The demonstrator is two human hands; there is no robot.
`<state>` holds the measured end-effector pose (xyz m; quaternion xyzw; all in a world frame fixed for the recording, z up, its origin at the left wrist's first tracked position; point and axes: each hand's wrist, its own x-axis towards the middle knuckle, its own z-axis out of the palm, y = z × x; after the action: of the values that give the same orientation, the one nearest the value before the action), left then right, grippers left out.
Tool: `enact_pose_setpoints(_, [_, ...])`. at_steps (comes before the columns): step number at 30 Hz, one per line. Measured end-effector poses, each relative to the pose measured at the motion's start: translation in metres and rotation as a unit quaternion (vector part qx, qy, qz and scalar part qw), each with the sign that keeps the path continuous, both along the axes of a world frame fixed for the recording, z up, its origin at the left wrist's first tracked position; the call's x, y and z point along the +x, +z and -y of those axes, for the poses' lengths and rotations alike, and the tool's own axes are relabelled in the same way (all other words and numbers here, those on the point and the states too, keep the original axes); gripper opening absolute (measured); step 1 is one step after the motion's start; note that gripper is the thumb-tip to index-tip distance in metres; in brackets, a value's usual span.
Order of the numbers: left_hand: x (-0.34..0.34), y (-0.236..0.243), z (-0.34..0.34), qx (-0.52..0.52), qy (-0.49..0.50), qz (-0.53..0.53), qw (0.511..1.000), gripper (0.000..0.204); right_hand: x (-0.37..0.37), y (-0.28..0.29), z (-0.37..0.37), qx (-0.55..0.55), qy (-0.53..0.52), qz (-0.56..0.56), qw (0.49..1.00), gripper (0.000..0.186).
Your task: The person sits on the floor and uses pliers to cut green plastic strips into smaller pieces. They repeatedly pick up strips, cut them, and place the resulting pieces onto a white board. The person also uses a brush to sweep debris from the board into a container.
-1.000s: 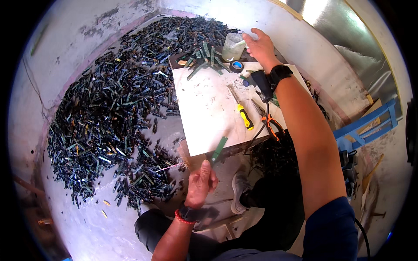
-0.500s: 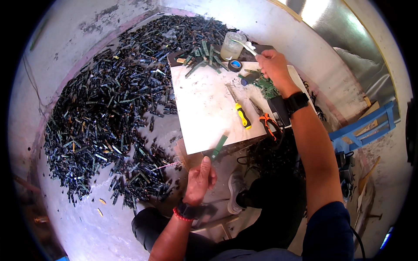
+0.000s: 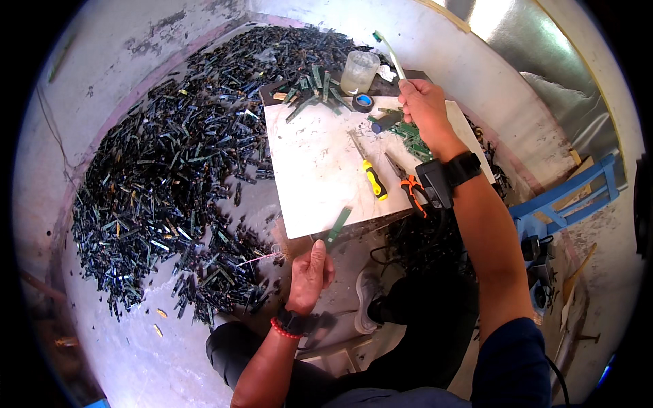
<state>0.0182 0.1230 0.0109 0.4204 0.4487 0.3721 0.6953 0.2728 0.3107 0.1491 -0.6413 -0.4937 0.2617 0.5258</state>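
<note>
My left hand [image 3: 311,275] is closed on one end of a narrow green circuit board strip [image 3: 338,226], whose free end points up past the near edge of the white board [image 3: 306,183]. Over the far right of that board, my right hand [image 3: 426,115] grips a pale toothbrush [image 3: 393,56]. Its dark-bristled head stands up and to the left, beyond and apart from a cloudy plastic jar [image 3: 359,72] with some liquid in it. Beneath and left of my right hand lies a heap of green board pieces [image 3: 412,143], beside a small dark object [image 3: 385,123].
On the white board are a yellow-black screwdriver [image 3: 371,177], orange-handled pliers [image 3: 412,194], a tape roll [image 3: 363,103] and several green strips [image 3: 320,81] at the back. A large pile of dark strips [image 3: 163,163] spreads over the floor leftward. A blue chair [image 3: 571,197] stands right.
My right hand has lifted the toothbrush up and away from the jar's mouth, turning its head upward. My left hand has shifted slightly, still with the strip.
</note>
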Motion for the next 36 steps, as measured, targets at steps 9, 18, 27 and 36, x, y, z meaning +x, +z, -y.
enact_pose_setpoints(9, [-0.001,0.005,-0.001,-0.007,-0.004,-0.013,1.0,0.056,0.014,-0.018,-0.016,-0.073,-0.02,0.103,0.992,0.02])
enact_pose_setpoints(18, [-0.014,0.003,-0.009,-0.01,0.075,0.02,0.997,0.052,-0.016,-0.02,0.083,-0.074,0.152,-0.106,0.98,0.018])
enact_pose_setpoints(27, [-0.02,0.0,-0.005,-0.006,0.077,-0.024,0.997,0.051,-0.042,-0.05,0.219,-0.236,0.13,-0.117,0.956,0.024])
enact_pose_setpoints(36, [-0.01,-0.009,-0.005,-0.008,0.107,-0.017,0.994,0.053,-0.047,-0.09,0.223,-0.145,0.212,0.066,0.964,0.024])
